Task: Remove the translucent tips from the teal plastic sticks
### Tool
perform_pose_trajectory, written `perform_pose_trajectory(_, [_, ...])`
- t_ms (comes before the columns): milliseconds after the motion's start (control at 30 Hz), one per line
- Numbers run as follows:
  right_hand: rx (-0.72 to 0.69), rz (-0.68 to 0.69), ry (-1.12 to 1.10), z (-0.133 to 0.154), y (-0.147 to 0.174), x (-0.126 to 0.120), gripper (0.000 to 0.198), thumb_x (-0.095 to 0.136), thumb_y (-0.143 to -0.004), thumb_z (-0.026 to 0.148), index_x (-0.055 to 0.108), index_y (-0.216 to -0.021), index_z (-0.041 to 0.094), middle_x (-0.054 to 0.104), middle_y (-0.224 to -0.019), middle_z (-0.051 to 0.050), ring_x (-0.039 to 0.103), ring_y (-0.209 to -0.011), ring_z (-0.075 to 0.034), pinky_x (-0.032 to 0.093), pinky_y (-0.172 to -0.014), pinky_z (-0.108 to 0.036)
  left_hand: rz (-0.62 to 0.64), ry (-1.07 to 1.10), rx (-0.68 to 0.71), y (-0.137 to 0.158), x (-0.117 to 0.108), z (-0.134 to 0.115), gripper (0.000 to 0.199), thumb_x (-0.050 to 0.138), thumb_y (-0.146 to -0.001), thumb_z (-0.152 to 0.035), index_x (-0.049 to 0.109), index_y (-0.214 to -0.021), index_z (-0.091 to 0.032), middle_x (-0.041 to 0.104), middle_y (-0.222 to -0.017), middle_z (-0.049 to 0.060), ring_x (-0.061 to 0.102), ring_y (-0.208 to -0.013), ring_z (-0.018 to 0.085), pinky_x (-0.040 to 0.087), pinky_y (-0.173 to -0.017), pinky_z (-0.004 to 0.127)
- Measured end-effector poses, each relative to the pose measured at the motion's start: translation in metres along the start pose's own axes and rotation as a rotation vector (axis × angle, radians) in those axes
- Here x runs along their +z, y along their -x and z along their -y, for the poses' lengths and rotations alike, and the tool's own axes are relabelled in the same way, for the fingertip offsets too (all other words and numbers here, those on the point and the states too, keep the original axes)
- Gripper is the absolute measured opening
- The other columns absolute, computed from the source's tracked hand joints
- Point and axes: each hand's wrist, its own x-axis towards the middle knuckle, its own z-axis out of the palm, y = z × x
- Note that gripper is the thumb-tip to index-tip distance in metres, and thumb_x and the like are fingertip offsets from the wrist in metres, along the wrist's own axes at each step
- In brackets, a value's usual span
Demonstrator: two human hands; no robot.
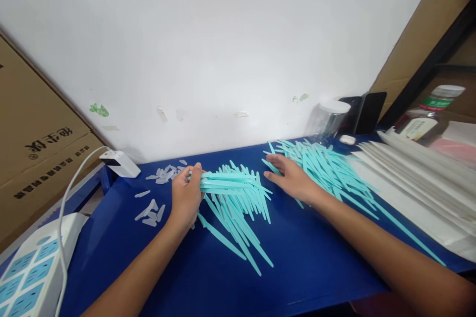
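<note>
My left hand is closed round a bundle of slim turquoise plastic sticks, shaped like eyebrow razors. Their tapered ends point to the right. Below and behind the bundle, a loose pile of the same sticks lies on the blue table. My right hand is open, thumb and fingers apart, at the left edge of a second, larger pile of turquoise sticks. One stick shows just behind its fingers; whether they touch it I cannot tell. Small clear plastic pieces lie scattered left of my left hand.
A white power strip and a white charger with a cable sit at the left, beside a cardboard box. Toward the right stand a clear lidded jar, a white earbud case, white packets and a bottle.
</note>
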Motion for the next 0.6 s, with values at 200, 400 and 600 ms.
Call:
perform_pose_trajectory(200, [-0.234,-0.079,-0.151,0.02,0.019,0.014,0.042,0.053,-0.104,0.054,0.067,-0.124,0.02,0.071,-0.126,-0.012,0.069,-0.112,-0.026,0.059,-0.092,-0.04,0.008,-0.096,0.068,0.005,-0.001,0.004,0.043,0.064,-0.094,-0.056,0.059,-0.073,-0.02,0.036,-0.053,-0.007,0.03,-0.042,0.008,0.023,-0.039,0.02])
perform_pose_trajectory(400, [-0.263,0.225,-0.089,0.041,0.054,0.036,0.047,0.047,-0.106,0.059,0.066,-0.126,0.021,0.073,-0.102,-0.007,0.067,-0.081,-0.02,0.051,-0.068,-0.03,0.038,-0.177,0.145,0.028,0.011,0.009,0.042,0.058,-0.098,-0.059,0.06,-0.078,-0.021,0.035,-0.054,-0.007,0.031,-0.043,0.01,0.023,-0.042,0.023])
perform_pose_trajectory(600, [-0.295,0.209,-0.003,0.041,0.056,0.043,0.048,0.044,-0.107,0.058,0.073,-0.104,0.019,0.069,-0.079,-0.003,0.059,-0.066,-0.017,0.041,-0.063,-0.029,0.029,-0.282,0.22,0.044,0.019,0.003,0.042,0.049,-0.104,-0.053,0.062,-0.079,-0.022,0.034,-0.051,-0.006,0.032,-0.044,0.013,0.026,-0.044,0.026])
